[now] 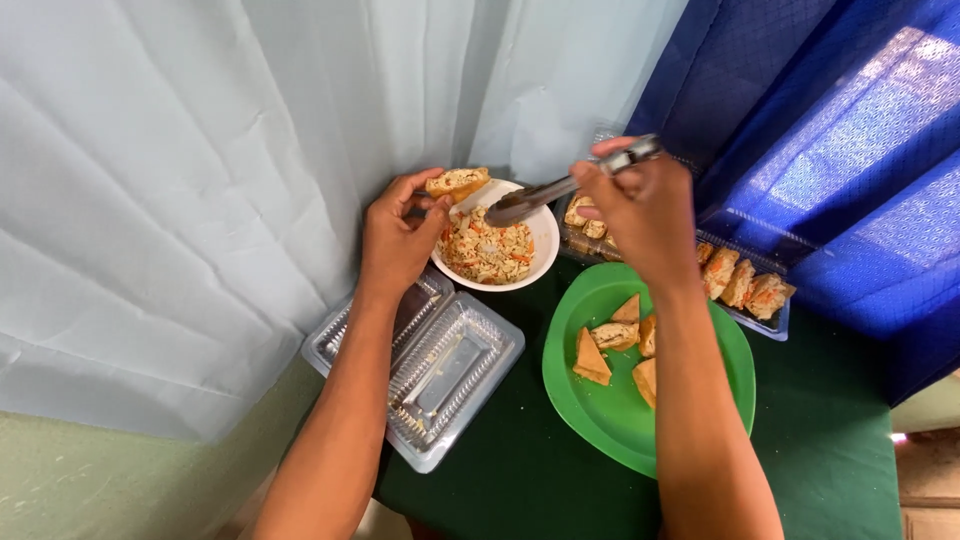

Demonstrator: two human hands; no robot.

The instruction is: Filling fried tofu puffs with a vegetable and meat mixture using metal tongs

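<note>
Lying nearest the camera on the green bench (520, 480) are an empty clear tray (440, 375), sitting under the left forearm, and a green plate (610, 410), sitting under the right forearm. The plate is carrying several triangular wedges (592, 358) of filled bread, some of them hidden by the arm.

Moving up, the left hand (398, 240) is curling its grip narrowly around a filled bun (458, 182), pinching it between thumb and fingertips and holding it over the near rim of a white bowl (545, 245). The bowl is sitting just right of that hand and is holding a shredded mix (488, 250) in pale and orange bits.

Right of the bowl, the right hand (645, 215) is closing its grip on a pair of metal tongs (560, 190), fingers wrapping the handle. The tongs are slanting down and left from the hand, their tip hanging over the mix; whether it is touching the mix cannot be told.

Behind the right hand, a second clear tray (770, 325) is lying partly covered by the wrist, holding more filled pieces (740, 280) in a row to the hand's right and a few more just left of it.

Farthest off, a pale curtain (200, 180) is hanging behind the left hand and a blue cloth (840, 130) behind the right.
</note>
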